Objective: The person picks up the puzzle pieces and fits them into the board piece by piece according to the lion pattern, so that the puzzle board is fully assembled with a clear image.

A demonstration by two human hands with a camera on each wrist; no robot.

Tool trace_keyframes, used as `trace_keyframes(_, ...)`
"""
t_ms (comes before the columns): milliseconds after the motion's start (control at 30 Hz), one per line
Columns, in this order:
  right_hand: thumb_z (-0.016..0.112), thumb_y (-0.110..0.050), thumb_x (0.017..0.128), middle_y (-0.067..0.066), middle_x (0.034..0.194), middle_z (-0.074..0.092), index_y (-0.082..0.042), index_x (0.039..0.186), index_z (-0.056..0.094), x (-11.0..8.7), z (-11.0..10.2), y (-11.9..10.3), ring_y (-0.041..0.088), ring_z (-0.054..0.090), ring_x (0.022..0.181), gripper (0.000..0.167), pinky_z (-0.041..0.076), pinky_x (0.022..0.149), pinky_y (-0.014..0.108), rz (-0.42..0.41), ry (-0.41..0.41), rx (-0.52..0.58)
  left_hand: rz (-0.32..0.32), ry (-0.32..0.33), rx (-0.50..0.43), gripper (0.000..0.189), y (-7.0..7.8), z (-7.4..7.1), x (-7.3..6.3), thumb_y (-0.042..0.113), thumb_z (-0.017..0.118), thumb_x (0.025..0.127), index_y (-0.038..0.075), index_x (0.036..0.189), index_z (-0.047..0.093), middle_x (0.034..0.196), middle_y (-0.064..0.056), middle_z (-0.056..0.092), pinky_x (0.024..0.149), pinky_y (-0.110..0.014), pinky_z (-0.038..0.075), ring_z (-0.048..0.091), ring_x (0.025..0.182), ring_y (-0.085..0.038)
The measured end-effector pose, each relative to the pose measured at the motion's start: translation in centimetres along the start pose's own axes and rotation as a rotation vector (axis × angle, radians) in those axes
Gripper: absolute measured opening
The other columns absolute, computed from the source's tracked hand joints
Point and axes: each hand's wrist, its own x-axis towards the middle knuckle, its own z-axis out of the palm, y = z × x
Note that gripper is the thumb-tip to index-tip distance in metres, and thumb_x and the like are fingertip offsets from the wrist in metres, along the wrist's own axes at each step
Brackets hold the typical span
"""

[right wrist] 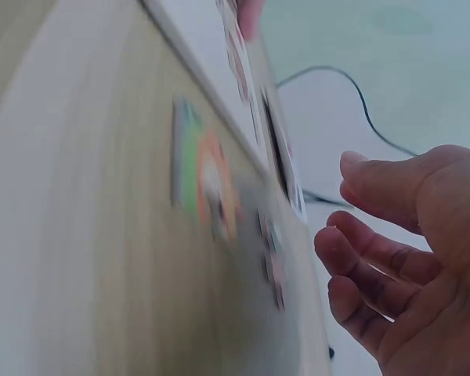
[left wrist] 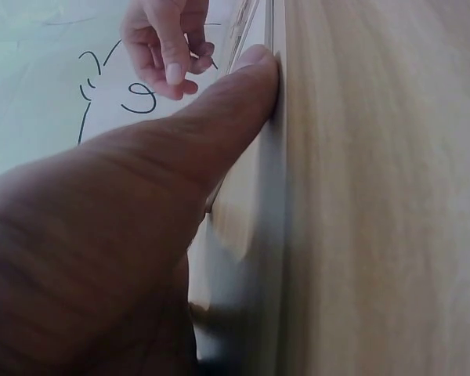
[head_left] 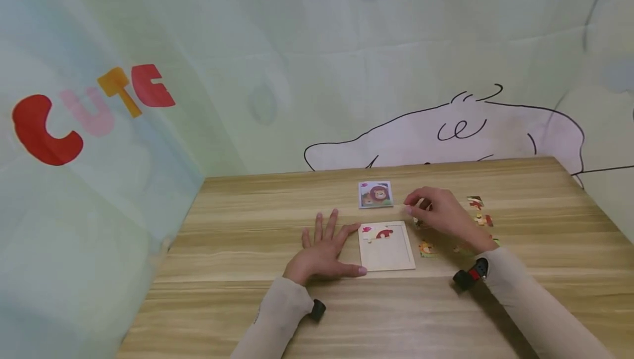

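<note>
My left hand (head_left: 324, 251) lies with spread fingers at the left side of a pale wooden puzzle tray (head_left: 388, 257); its thumb and index fingertip touch the frame. Assembled pieces (head_left: 381, 233) with a pink and a red shape fill the tray's upper part. My right hand (head_left: 441, 215) hovers right of the tray with loosely bent fingers. In the right wrist view that hand (right wrist: 403, 258) shows nothing between thumb and fingers. A puzzle piece (head_left: 419, 223) is partly hidden beneath it. Another piece (right wrist: 207, 176), green and orange, appears blurred beside the tray.
A square lion picture (head_left: 375, 194) lies behind the tray. More loose pieces are on the wooden table (head_left: 238, 227): one near the tray's right edge (head_left: 427, 249), others farther right (head_left: 482, 219). A printed curtain (head_left: 277, 72) hangs behind the table.
</note>
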Motion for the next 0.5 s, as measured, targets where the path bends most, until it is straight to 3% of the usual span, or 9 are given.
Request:
trace_keyframes(267, 0.071, -0.018, 0.104, 0.021, 0.119, 0.076, -0.002, 0.124, 0.075, -1.0, -3.3, 2.5, 0.032, 0.072, 0.099, 0.026, 0.054, 0.073, 0.030, 0.012, 0.095, -0.082, 0.007, 0.011, -0.005, 0.105, 0.2, 0.0, 0.0, 0.072, 0.080, 0.083, 0.052, 0.167, 0.021, 0.182, -0.004, -0.023, 0.125, -0.080, -0.017, -0.032, 0.164, -0.040)
trace_keyframes(500, 0.068, -0.025, 0.107, 0.027, 0.128, 0.072, -0.002, 0.133, 0.072, -1.9, -5.2, 4.5, 0.041, 0.070, 0.110, 0.035, 0.055, 0.078, 0.034, 0.098, 0.119, -0.103, 0.001, 0.015, -0.003, 0.104, 0.1, 0.0, 0.0, 0.072, 0.079, 0.083, 0.052, 0.167, 0.022, 0.182, -0.004, -0.022, 0.125, -0.079, -0.016, -0.032, 0.165, -0.040)
